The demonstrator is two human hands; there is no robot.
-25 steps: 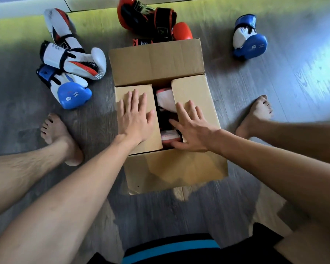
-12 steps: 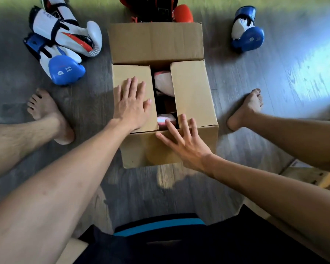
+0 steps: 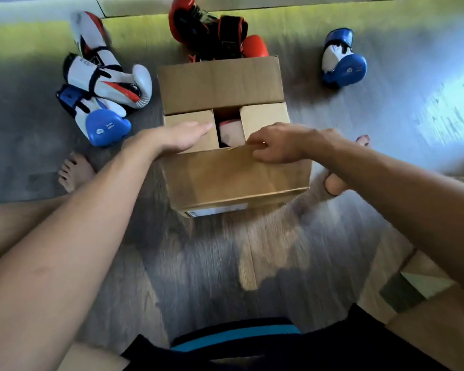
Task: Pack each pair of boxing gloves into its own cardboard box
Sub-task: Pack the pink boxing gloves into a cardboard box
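A cardboard box (image 3: pixel 233 180) stands on the floor between my legs. Through the gap between its two side flaps a pink-and-white glove (image 3: pixel 230 131) shows inside. My left hand (image 3: pixel 184 136) lies flat, fingers together, on the left side flap (image 3: pixel 192 121). My right hand (image 3: pixel 279 145) grips the top edge of the raised near flap. The far flap (image 3: pixel 220 84) stands up. Loose on the floor are white gloves with red and black trim (image 3: pixel 105 76), a blue-and-white glove (image 3: pixel 102 121), its mate (image 3: pixel 342 61) at the right, and red-and-black gloves (image 3: pixel 212 33) behind the box.
My bare feet (image 3: pixel 74 171) rest on the grey wood floor on both sides of the box. Another piece of cardboard (image 3: pixel 423 287) lies at the lower right under my right arm. A pale wall base runs along the far edge.
My right hand left the right side flap, went down to the near flap and lifted it upright. My left hand stayed on the left side flap.
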